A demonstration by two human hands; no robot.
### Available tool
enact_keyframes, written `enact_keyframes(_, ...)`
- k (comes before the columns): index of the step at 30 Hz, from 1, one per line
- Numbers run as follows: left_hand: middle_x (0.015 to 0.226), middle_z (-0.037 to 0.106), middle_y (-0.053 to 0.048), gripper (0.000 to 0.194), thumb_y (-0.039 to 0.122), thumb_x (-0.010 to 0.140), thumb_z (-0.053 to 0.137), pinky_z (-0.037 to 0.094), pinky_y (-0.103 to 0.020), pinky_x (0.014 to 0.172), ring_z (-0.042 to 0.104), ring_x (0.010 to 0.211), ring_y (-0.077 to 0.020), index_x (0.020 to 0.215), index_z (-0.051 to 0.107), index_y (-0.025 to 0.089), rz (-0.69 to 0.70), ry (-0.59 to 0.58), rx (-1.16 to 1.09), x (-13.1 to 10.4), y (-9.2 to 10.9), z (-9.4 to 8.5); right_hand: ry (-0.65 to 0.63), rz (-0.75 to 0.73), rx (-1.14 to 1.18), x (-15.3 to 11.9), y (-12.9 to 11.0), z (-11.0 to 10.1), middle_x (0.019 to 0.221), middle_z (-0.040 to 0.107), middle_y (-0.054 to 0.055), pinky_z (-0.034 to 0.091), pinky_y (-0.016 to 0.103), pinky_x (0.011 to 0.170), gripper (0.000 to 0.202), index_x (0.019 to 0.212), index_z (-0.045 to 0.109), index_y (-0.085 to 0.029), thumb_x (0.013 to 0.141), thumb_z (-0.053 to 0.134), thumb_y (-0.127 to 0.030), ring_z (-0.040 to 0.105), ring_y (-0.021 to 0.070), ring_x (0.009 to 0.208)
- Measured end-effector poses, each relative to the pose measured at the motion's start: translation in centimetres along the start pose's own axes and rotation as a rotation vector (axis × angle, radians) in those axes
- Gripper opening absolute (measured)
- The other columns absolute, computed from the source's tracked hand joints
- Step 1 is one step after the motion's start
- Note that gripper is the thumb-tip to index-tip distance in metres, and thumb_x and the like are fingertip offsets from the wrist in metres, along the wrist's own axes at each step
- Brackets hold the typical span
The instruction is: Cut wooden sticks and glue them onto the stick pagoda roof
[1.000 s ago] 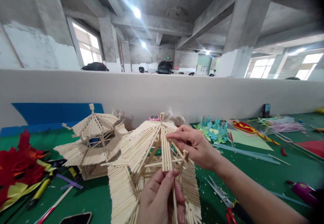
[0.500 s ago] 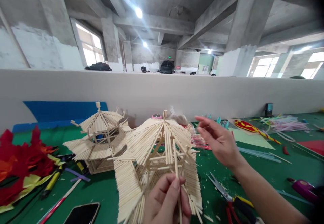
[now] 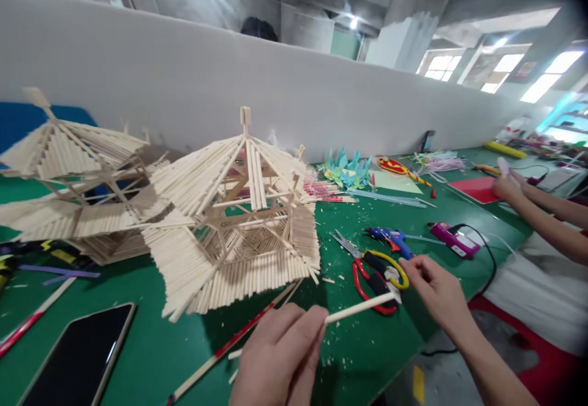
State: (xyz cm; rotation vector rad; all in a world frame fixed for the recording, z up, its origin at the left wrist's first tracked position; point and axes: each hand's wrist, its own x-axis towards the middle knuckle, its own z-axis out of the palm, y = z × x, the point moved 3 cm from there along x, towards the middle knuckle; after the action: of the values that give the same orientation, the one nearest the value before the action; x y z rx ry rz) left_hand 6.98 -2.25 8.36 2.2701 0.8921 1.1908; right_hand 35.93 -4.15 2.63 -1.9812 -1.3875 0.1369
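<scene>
Between the fingers of my left hand [image 3: 280,354] is a thin pale wooden stick [image 3: 358,308], pointing right. My right hand [image 3: 434,286] has bent fingers drawn together at the yellow loop of the scissors [image 3: 351,245], whose handles show red, yellow and black. What they pinch, if anything, is hidden. A blue glue gun [image 3: 390,239] lies just beyond these fingertips. Ahead of my left hand stands a wooden-stick pavilion model [image 3: 248,277] with a pointed roof, touched by neither hand.
A second stick pavilion [image 3: 87,222] stands at the left. A phone [image 3: 76,357] lies on the green table at front left. A purple device [image 3: 454,240] with a black cable is on the right. Another person's hands [image 3: 509,185] are over a red sheet [image 3: 475,188] farther right.
The view has swung right and down. My left hand has brought the stick away from the pavilion, turning it nearly level. My right hand, raised and open before, has come down to the scissors.
</scene>
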Motion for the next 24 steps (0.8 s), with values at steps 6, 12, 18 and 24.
enact_keyframes(6, 0.068, 0.058, -0.007, 0.024, 0.008, 0.078, 0.043, 0.043, -0.030, 0.052, 0.050, 0.059, -0.0171, 0.099, 0.055, 0.010, 0.305, -0.033, 0.452, -2.5, -3.0, 3.8, -0.142, -0.065, -0.269, 0.4, 1.5, 2.6, 0.091, 0.060, 0.008, 0.044, 0.028, 0.064, 0.022, 0.094, 0.053, -0.016, 0.080, 0.045, -0.031, 0.057, 0.0174, 0.073)
enact_keyframes(12, 0.067, 0.059, -0.006, 0.026, 0.005, 0.076, 0.043, 0.041, -0.031, 0.056, 0.050, 0.058, -0.0163, 0.098, 0.056, 0.011, 0.351, 0.002, 0.484, -3.8, -4.4, 4.8, -0.329, -0.111, -0.539, 2.9, 0.9, 4.8, 0.075, 0.058, 0.001, 0.044, 0.031, 0.062, 0.015, 0.079, 0.056, -0.015, 0.080, 0.054, -0.031, 0.056, 0.0144, 0.067)
enact_keyframes(18, 0.067, 0.059, -0.007, 0.026, 0.005, 0.076, 0.044, 0.041, -0.030, 0.057, 0.048, 0.059, -0.0156, 0.099, 0.056, 0.011, 0.284, 0.042, 0.397, -4.1, -4.8, 4.5, -0.335, -0.158, -0.576, 2.9, 0.7, 4.9, 0.075, 0.060, 0.003, 0.043, 0.032, 0.065, 0.017, 0.077, 0.056, -0.015, 0.082, 0.051, -0.030, 0.057, 0.0159, 0.071)
enact_keyframes(24, 0.071, 0.058, -0.007, 0.031, 0.011, 0.080, 0.042, 0.041, -0.028, 0.055, 0.051, 0.061, -0.0161, 0.109, 0.052, 0.016, 0.227, 0.105, 0.203, -4.3, -4.7, 4.6, -0.162, -0.116, -0.373, 1.8, 1.4, 3.6, 0.088, 0.063, 0.012, 0.044, 0.035, 0.066, 0.022, 0.093, 0.053, -0.016, 0.080, 0.041, -0.030, 0.060, 0.0254, 0.079)
